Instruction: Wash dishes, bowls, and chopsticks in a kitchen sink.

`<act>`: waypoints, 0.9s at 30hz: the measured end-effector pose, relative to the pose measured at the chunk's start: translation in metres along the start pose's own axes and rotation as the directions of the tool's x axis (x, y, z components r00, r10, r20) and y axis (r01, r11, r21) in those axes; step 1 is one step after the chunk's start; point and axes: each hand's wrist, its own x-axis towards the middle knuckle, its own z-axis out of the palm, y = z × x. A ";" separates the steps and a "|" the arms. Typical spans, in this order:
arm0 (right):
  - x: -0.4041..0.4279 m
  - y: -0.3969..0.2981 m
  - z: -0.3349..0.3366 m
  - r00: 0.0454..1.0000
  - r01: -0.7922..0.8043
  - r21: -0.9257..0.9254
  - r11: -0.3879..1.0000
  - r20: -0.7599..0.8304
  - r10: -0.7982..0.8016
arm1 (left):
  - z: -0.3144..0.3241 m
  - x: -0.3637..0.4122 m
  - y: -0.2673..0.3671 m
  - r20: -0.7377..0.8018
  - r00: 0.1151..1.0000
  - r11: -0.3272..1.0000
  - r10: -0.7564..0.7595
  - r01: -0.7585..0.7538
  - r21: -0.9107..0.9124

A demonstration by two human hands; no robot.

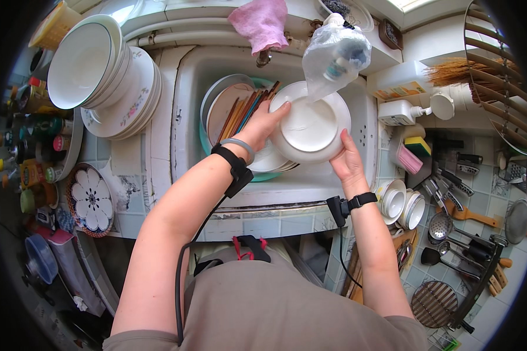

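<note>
My left hand [263,125] and my right hand [348,160] grip a white ceramic dish [309,125] from its two sides. Its underside, with a round foot ring, faces up towards me. The dish is held over the right part of a turquoise basin [268,177] standing in the white sink [298,186]. Wooden chopsticks [235,114], a few of them blue, lean in the basin beneath my left hand. Further plates [263,162] lie in the basin, partly hidden by my left hand and the dish.
A pink cloth [261,24] drapes over the tap [263,58]. A clear plastic bag [333,57] hangs above the dish's far edge. Left of the sink stand stacked plates [147,96] and bowls [81,66]. Pump bottle [397,112], small bowls [393,204] and utensils [448,245] are right.
</note>
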 end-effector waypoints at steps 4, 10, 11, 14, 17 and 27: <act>0.001 -0.007 -0.014 0.994 -0.095 0.008 0.995 0.056 0.094 | -0.016 -0.009 0.014 0.265 0.952 0.821 -0.157 0.274 -0.500; 0.014 -0.032 -0.015 0.960 -0.220 -0.296 0.929 0.101 0.260 | -0.030 -0.002 0.019 0.396 0.907 0.860 -0.144 0.313 -0.404; 0.018 -0.036 -0.014 0.961 -0.219 -0.296 0.930 0.098 0.258 | -0.028 -0.002 0.023 0.428 0.890 0.892 -0.155 0.313 -0.327; 0.022 -0.043 -0.009 0.943 -0.247 -0.435 0.866 0.096 0.317 | -0.023 -0.004 0.037 0.451 0.874 0.940 -0.178 0.286 -0.184; 0.016 -0.033 -0.002 0.955 -0.193 -0.420 0.887 0.127 0.268 | -0.008 -0.001 0.043 0.348 0.930 0.990 -0.119 0.138 -0.031; 0.003 0.007 0.008 0.994 -0.107 -0.187 0.976 0.004 0.110 | 0.064 -0.014 0.008 0.188 0.733 0.280 0.654 -0.466 0.839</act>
